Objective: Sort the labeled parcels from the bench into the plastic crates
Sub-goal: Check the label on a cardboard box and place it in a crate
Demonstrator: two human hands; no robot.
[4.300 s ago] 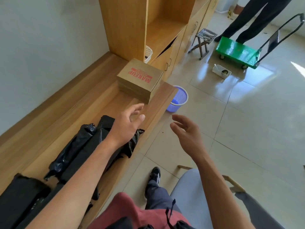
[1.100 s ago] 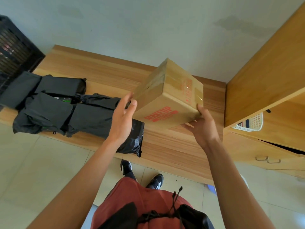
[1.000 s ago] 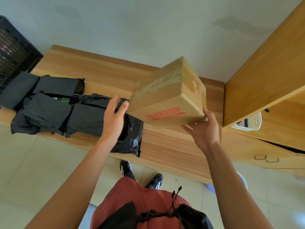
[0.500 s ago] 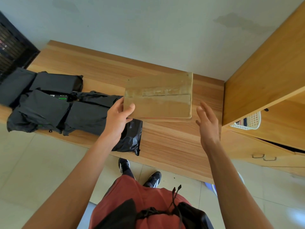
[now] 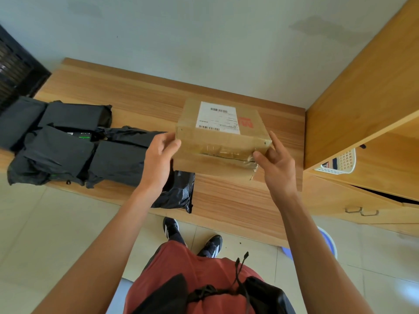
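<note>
A brown cardboard box (image 5: pixel 221 141) with a white barcode label on its top face is held above the wooden bench (image 5: pixel 226 200). My left hand (image 5: pixel 159 159) grips its left edge. My right hand (image 5: pixel 275 165) touches its right front corner with the fingers spread. Several black plastic parcels (image 5: pixel 68 146) lie in a row on the bench to the left. A black plastic crate (image 5: pixel 15 71) shows at the far left edge, only partly in view.
A wooden cabinet (image 5: pixel 367 91) stands to the right of the bench, with a white basket (image 5: pixel 337 164) in its lower shelf. A blue bin (image 5: pixel 326 243) sits on the tiled floor below the bench's right end. My feet stand close to the bench.
The box has been turned over between my hands, so its labeled face now points up. My right hand, apart from it half a second ago, is back at its right corner.
</note>
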